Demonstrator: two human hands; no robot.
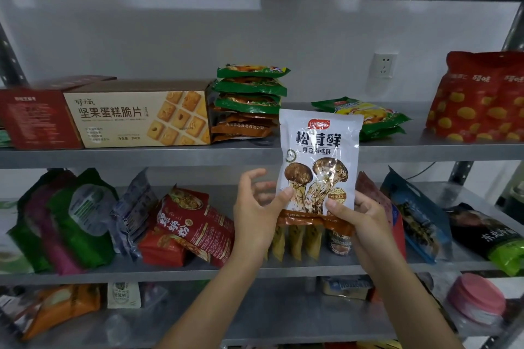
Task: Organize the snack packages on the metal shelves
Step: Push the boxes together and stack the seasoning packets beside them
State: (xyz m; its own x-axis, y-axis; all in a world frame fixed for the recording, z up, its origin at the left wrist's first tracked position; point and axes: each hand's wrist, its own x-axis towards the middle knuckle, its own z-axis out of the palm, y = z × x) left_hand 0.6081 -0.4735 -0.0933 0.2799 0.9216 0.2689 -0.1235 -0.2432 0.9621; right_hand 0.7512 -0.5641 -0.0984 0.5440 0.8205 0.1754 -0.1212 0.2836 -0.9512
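The mushroom pouch covers the tops of the sachets between the left hand and right hand. The right hand hides part of 1 red packet. Far right of it, the spotted red bag is edge-cropped.

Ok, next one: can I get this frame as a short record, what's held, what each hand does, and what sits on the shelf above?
held item: white mushroom pouch, upright, in front of the shelves
right hand: grips its lower right corner, thumb on the front
left hand: pinches its lower left edge, thumb on the front
upper shelf: biscuit box, stack of green packets, yellow-green packets, red dotted bag
placed yet: no, pouch rests on no shelf
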